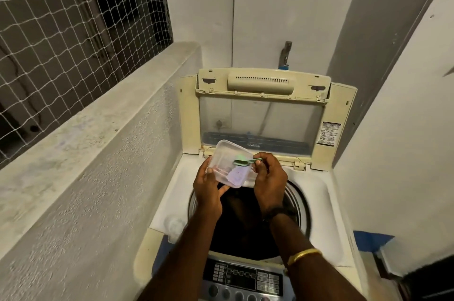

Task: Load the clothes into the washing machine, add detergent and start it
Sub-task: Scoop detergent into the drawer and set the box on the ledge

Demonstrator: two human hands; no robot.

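1. A top-loading washing machine (326, 202) is being viewed from above, set between a rough concrete parapet (98, 116) on the left and a white wall on the right. Its lid (260, 84) is being seen fully open, upright at the back.
2. A clear plastic container (226, 156) is being held tilted by the left hand (207, 190) above the back edge of the drum (300, 202). The thumb is being pressed against the container's near left wall and the fingers are being curled under its base, one fingertip showing below it.
3. A pale lilac patch of detergent (237, 174) is being carried in the container's lower corner.
4. A green spoon (242, 162) is being pinched by its handle between the thumb and fingertips of the right hand (269, 179), the fingers being bunched close together. The spoon's bowl is being held at the container's right rim; whether it is touching cannot be told.
5. Dark clothes (235, 232) are being held inside the drum, below both hands; single garments cannot be told apart.
6. A control panel (245, 276) with buttons and dials is being shown at the machine's near edge, under the forearms and apart from both hands.
7. A black band (275, 212) is being worn on the right wrist and a gold bangle (303, 255) farther up that forearm.
8. A tap (286, 55) is being shown on the wall above the lid, and white netting (61, 30) is being stretched across the opening above the parapet.
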